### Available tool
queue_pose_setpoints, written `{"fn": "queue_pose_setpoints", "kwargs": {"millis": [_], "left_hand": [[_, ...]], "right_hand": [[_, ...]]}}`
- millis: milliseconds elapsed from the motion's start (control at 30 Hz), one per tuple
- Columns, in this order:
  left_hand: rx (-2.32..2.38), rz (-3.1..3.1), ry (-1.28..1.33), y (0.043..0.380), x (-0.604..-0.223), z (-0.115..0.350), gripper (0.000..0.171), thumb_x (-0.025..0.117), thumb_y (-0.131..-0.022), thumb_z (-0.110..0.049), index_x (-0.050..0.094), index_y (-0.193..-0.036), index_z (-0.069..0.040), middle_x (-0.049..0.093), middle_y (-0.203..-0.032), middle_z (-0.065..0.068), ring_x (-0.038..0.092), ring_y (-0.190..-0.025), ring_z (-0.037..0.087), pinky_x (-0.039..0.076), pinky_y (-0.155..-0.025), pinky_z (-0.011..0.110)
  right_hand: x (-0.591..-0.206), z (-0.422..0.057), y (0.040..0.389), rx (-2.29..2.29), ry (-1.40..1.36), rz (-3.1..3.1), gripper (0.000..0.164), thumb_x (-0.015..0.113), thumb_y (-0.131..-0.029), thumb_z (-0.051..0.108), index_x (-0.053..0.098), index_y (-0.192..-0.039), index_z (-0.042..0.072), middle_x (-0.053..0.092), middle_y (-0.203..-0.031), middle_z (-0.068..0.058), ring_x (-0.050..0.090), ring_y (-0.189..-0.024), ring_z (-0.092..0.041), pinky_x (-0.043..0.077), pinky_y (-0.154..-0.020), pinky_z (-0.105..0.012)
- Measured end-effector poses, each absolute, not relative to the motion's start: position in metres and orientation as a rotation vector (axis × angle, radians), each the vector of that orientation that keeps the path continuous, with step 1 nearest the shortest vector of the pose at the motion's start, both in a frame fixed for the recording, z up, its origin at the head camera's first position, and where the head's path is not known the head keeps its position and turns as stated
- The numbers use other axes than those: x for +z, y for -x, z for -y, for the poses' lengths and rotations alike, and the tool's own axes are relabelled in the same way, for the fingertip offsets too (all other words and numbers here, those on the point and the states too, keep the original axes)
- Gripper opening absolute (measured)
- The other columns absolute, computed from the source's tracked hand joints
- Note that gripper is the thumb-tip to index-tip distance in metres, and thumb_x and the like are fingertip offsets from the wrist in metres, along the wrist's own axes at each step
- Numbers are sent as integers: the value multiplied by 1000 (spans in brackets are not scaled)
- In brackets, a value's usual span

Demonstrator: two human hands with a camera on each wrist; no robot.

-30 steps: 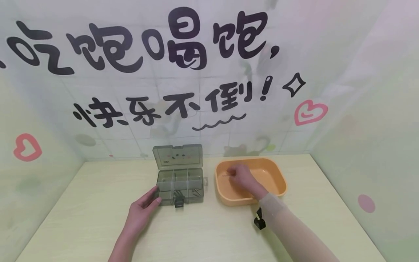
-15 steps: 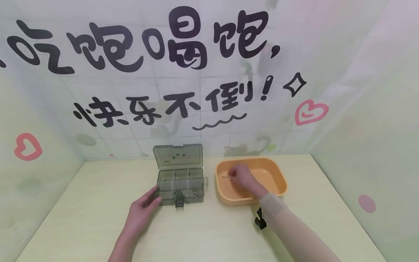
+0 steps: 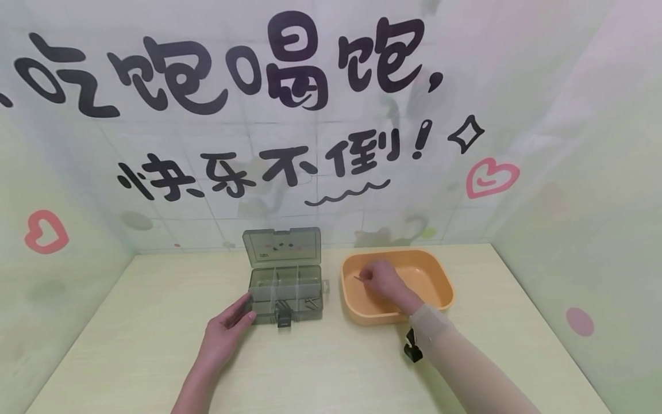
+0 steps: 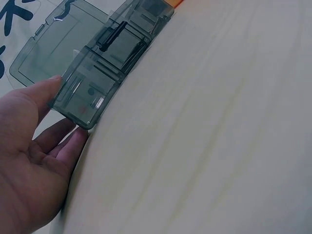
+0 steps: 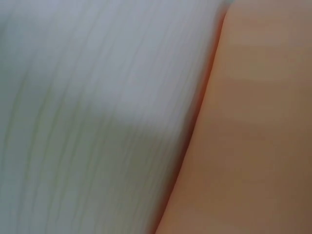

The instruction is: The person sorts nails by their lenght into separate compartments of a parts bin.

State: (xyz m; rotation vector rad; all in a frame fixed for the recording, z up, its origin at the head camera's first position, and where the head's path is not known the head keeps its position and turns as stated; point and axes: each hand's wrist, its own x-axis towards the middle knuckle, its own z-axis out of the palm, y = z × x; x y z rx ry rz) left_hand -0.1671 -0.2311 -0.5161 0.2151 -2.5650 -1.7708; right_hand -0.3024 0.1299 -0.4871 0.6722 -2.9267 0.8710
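In the head view my left hand [image 3: 222, 336] holds the left end of a grey see-through compartment box [image 3: 261, 276], whose lid [image 3: 281, 246] stands raised. The left wrist view has the thumb and fingers at that end of the box [image 4: 87, 90]. Small metal screws [image 3: 310, 303] lie in its front right compartment, and dark slim pieces [image 3: 281, 306] in the front middle one. Inside an orange basin [image 3: 357, 315], my right hand [image 3: 387, 282] pinches a thin screw-like piece [image 3: 358, 278]. Only the basin's outer wall [image 5: 248, 141] and the table show in the right wrist view.
The pale wooden table [image 3: 320, 368] carries the box and, to its right, the basin. Printed wall panels [image 3: 289, 126] close off the back and both sides. A black clip-like part [image 3: 412, 348] hangs at the right wrist.
The thin piece in my right fingers has turned a little, and less of it sticks out to the left. My left hand and the box look the same.
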Motion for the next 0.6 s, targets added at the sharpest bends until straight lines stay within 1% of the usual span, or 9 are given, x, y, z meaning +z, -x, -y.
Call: {"fn": "queue_pose_setpoints", "kwargs": {"millis": [67,133,233,333,400,500,600], "left_hand": [[-1763,2569,-219,167,-516,231,60,65,-103,-31,44,-155,-10,39,-160,15,41,-144,34,40,-113,38],[-1766,2567,-223,168,-517,231,60,65,-103,-32,44,-155,-11,39,-160,14,41,-144,34,40,-113,37],[-1781,2564,-218,168,-518,231,60,65,-103,-32,44,-155,-11,39,-160,14,41,-144,34,39,-113,37],[-1795,2558,-214,169,-519,231,60,65,-103,-32,44,-155,-11,39,-160,14,41,-145,34,39,-113,37],[-1796,2557,-212,169,-519,231,60,65,-103,-33,44,-155,-11,39,-160,14,41,-145,34,39,-113,37],[-1797,2555,-216,169,-519,231,60,65,-103,-33,44,-155,-11,39,-160,14,41,-145,34,40,-113,37],[-1793,2557,-219,168,-518,232,60,65,-103,-32,44,-155,-11,39,-160,14,41,-144,34,39,-113,37]], "right_hand": [[-487,-130,302,851,-684,2917,21,67,-77,-12,79,-86,2,75,-85,-6,64,-79,-19,60,-78,-37],[-488,-130,302,839,-696,2911,22,65,-78,-13,79,-83,3,72,-80,-4,60,-74,-17,58,-73,-34],[-487,-129,302,844,-697,2919,23,64,-81,-12,78,-78,5,65,-70,0,52,-67,-15,52,-66,-29],[-487,-128,302,858,-699,2936,25,63,-85,-12,76,-74,6,57,-64,2,46,-64,-14,45,-62,-26],[-488,-128,302,864,-725,2927,24,63,-87,-11,76,-74,5,56,-64,1,45,-63,-14,44,-61,-26],[-489,-129,302,851,-769,2916,22,64,-90,-9,76,-76,3,59,-66,-2,46,-64,-15,45,-62,-27],[-490,-128,301,830,-791,2900,18,65,-90,-8,77,-80,1,63,-71,-3,49,-67,-15,50,-66,-28]]}}
